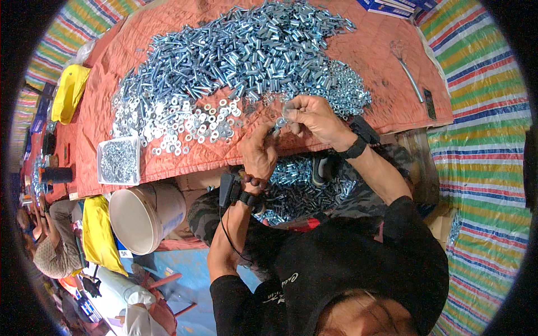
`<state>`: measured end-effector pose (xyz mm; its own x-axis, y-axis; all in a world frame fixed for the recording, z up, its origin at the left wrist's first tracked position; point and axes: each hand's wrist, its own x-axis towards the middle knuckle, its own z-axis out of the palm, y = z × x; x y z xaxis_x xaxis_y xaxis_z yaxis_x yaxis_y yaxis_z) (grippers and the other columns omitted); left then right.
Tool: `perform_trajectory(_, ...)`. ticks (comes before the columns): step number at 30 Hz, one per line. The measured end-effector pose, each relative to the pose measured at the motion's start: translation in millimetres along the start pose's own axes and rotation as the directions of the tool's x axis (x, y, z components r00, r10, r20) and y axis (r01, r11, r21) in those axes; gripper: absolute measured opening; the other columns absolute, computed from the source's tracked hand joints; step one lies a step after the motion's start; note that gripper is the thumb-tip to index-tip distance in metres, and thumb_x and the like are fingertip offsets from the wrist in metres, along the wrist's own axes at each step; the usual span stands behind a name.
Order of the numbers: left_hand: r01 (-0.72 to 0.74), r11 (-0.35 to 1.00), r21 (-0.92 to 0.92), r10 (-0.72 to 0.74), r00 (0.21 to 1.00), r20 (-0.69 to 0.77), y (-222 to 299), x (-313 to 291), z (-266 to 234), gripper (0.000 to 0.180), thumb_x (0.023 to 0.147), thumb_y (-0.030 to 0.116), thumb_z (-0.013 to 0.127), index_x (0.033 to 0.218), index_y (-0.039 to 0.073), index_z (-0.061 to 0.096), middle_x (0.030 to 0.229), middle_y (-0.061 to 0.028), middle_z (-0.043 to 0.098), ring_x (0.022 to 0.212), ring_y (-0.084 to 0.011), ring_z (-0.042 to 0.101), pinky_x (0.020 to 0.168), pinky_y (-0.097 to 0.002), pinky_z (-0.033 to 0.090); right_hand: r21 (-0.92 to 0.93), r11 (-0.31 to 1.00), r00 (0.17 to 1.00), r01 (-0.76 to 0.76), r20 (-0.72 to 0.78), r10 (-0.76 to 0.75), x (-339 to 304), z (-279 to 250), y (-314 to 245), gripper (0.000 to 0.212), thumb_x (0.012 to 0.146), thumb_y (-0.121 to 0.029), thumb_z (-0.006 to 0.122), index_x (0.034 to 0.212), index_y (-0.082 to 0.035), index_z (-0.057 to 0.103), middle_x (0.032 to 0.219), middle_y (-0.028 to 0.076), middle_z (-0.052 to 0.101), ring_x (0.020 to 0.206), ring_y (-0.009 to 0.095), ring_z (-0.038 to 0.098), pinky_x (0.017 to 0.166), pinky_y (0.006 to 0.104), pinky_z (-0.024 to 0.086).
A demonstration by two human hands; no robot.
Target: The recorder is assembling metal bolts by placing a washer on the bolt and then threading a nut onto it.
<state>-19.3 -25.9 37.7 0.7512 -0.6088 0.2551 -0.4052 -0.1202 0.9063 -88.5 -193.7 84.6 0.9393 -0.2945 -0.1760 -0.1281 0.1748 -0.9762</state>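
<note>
At the near edge of a red cloth-covered table [216, 162], my two hands meet over small metal parts. My left hand [260, 152] is closed around a bolt [276, 129], mostly hidden by the fingers, with a round washer-like piece at its upper end. Just to its right, my right hand [318, 120] pinches a small washer [288, 107] between thumb and fingers. Beyond them spreads a large heap of metal sleeves and bolts [241, 50]. Loose flat washers [190, 120] lie to the left of my hands, and a pile of nuts [347, 89] to the right.
A clear plastic tub [119, 161] of small parts sits at the table's left front edge. Below it stands a white bucket [134, 221]. More bolts [305, 187] lie beneath my hands, near my legs. A metal tool [412, 75] rests at right. Another person [55, 241] is far left.
</note>
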Motion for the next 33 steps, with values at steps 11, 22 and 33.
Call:
perform_trajectory(11,-0.115,0.993,0.005,0.115,0.993,-0.029,0,1,-3,0.022,0.079,-0.004,0.053,0.097,0.003,0.064,0.069,-0.0179,0.060,0.062,-0.0316,0.062,0.057,-0.0354,0.047,-0.360,0.928,0.987,0.097,-0.087,-0.137,-10,10,0,0.019,0.088,-0.020,0.062,0.086,-0.001,0.062,0.071,0.006,0.067,0.053,0.008,0.059,0.047,0.0235,0.047)
perform_trajectory(22,0.173,0.860,-0.480,-0.156,0.985,0.076,-1,2,-3,0.012,0.092,0.009,0.057,0.101,0.001,0.062,0.075,0.0009,0.061,0.063,-0.0076,0.057,0.058,-0.0223,0.048,-0.580,0.812,0.899,-0.065,-0.387,-0.204,-41,-71,42,0.021,0.084,-0.019,0.062,0.084,0.002,0.067,0.065,0.007,0.064,0.058,0.013,0.061,0.055,0.0297,0.047)
perform_trajectory(33,0.074,0.967,-0.244,-0.065,0.997,0.044,-11,4,14,0.013,0.091,0.013,0.059,0.095,0.001,0.063,0.070,-0.0022,0.062,0.060,-0.0079,0.057,0.054,-0.0239,0.047,-0.872,0.486,0.849,-0.066,-0.305,-0.432,-55,-91,61,0.017,0.078,-0.016,0.067,0.080,0.001,0.064,0.076,0.016,0.061,0.076,0.033,0.060,0.067,0.0416,0.046)
